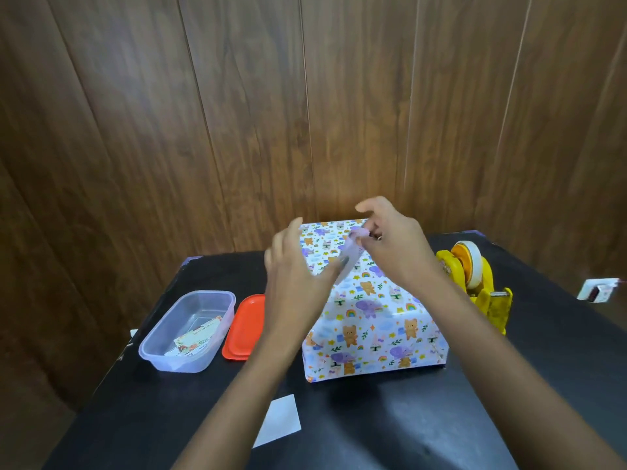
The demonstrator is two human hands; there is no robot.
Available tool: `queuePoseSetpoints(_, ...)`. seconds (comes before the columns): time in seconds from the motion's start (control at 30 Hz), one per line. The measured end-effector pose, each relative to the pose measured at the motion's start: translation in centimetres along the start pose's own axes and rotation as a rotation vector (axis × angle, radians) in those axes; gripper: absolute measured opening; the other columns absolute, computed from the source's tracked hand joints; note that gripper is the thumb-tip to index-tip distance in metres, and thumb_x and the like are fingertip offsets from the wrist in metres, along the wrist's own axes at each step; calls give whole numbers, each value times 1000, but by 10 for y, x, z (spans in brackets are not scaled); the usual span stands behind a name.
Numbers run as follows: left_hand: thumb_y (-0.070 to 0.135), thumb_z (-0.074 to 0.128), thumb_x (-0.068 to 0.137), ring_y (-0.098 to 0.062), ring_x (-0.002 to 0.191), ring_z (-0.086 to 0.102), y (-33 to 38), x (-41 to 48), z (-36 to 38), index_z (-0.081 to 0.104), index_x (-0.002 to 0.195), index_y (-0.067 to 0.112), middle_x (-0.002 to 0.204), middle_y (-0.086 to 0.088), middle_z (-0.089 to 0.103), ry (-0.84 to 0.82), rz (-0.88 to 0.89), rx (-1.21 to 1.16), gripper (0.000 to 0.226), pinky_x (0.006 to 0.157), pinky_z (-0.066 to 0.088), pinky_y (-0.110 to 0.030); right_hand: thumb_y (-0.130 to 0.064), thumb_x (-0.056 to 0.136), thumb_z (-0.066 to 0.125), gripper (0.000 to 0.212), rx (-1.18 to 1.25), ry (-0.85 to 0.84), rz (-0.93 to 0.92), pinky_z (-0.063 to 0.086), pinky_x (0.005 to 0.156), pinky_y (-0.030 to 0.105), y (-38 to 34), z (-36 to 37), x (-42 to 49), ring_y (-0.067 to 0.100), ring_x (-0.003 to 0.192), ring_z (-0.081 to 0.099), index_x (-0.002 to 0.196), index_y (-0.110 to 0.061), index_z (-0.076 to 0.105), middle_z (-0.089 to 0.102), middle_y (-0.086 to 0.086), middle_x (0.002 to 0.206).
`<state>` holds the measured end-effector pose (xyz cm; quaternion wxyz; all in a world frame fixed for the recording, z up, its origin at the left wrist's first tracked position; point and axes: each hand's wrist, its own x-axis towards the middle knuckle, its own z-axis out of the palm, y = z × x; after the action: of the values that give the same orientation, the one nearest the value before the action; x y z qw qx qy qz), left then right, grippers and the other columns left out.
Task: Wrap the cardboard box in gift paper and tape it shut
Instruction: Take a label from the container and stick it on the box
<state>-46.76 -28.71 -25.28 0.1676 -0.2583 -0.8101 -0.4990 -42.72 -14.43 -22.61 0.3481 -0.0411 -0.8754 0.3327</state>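
The box stands on the black table, covered in white gift paper printed with bears, elephants and rainbows. Above its top, both hands hold a short strip of clear tape. My left hand pinches the strip's lower end. My right hand pinches its upper end, index finger raised. The strip hangs slanted just over the paper; I cannot tell whether it touches. A yellow tape dispenser with a white roll sits right of the box.
A clear plastic tub holding small printed cards stands at the left, its orange lid lying beside it. A white paper slip lies near the front. A wood-panelled wall rises right behind the table.
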Motion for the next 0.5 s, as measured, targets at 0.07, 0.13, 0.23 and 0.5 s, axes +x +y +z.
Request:
queuePoseSetpoints(0.07, 30, 63, 86, -15, 123, 30, 13, 7, 2, 30, 143, 18, 133, 3, 42, -40, 190, 98, 67, 100, 34, -31, -3, 90, 54, 41, -84, -107, -119, 37, 65, 20, -9, -6, 3, 17, 76, 51, 129, -14, 46, 60, 3, 88)
queuePoseSetpoints(0.13, 16, 56, 88, -17, 120, 34, 19, 17, 3, 35, 139, 16, 127, 2, 50, -121, 220, 135, 55, 96, 36, -31, -3, 89, 56, 47, -143, -155, -174, 38, 69, 24, -15, -10, 4, 16, 76, 50, 132, -17, 44, 61, 4, 91)
queuePoseSetpoints(0.23, 8, 50, 88, -14, 100, 49, 24, 25, -1, 54, 119, 15, 95, 10, 59, -201, 183, 113, 32, 72, 40, -18, -7, 87, 60, 52, -192, -161, -179, 40, 71, 27, -14, -12, 4, 12, 74, 47, 134, -23, 43, 56, -2, 89)
queuePoseSetpoints(0.5, -11, 50, 81, -17, 78, 59, 11, 23, 2, 62, 89, 19, 93, -11, 64, -223, -229, -512, 33, 71, 53, -34, -20, 83, 70, 21, 225, -29, 403, 45, 70, 29, 0, 4, -10, 15, 77, 50, 98, -13, 57, 54, -4, 82)
